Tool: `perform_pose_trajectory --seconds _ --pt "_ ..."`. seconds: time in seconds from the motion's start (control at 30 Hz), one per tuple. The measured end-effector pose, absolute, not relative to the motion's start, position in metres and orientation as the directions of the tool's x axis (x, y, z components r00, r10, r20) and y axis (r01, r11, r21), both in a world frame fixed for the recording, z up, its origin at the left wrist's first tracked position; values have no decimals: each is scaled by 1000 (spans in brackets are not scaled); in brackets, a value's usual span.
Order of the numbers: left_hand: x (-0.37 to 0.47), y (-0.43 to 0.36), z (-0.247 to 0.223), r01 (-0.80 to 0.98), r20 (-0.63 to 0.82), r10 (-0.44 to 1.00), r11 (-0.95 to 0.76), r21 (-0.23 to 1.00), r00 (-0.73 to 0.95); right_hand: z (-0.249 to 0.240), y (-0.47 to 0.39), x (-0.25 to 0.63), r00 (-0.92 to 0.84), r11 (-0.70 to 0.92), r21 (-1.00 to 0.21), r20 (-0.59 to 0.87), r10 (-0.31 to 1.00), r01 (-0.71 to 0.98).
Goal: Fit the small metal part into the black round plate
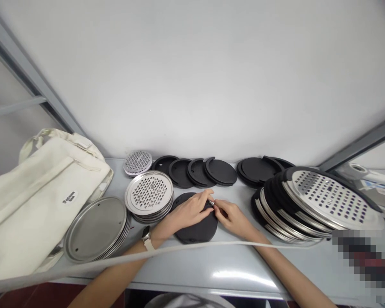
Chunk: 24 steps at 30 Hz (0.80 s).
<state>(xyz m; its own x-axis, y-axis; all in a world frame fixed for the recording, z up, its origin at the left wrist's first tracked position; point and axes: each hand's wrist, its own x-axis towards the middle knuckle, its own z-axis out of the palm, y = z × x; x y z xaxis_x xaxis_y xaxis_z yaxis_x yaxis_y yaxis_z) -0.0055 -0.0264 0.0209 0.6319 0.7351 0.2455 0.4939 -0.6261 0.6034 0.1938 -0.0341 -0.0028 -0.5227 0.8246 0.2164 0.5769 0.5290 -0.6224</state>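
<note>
A flat black disc (195, 229) lies on the grey table in front of me. My left hand (192, 209) reaches across its top, fingers curled at the far right rim. Between the fingertips of both hands is a small shiny metal piece (212, 202), too small to name. From the right, my right hand (229, 217) pinches at this piece beside the disc's edge. The fingertips partly hide it. To the left of the disc stands a stack of round metal plates with patterned holes (149, 193).
Plain metal plates (96, 231) are stacked at left by a cream bag (41, 201). Small perforated discs (137, 162) and black rings and discs (221, 172) line the wall. At right leans a stack of black discs and perforated plates (336, 201). A pale cord (244, 243) crosses in front.
</note>
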Motion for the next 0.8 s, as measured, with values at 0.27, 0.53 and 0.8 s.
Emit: perform_pose_trajectory --seconds 0.27,0.53,0.8 --pt "-1 -32 23 481 276 716 -656 582 642 0 -35 199 -546 552 -562 200 813 616" --pt "7 -38 22 494 326 701 -692 527 634 2 -31 205 -549 540 -559 172 818 629" --pt "14 -40 17 488 373 666 -736 469 646 -1 -47 199 -404 442 -485 188 895 754"
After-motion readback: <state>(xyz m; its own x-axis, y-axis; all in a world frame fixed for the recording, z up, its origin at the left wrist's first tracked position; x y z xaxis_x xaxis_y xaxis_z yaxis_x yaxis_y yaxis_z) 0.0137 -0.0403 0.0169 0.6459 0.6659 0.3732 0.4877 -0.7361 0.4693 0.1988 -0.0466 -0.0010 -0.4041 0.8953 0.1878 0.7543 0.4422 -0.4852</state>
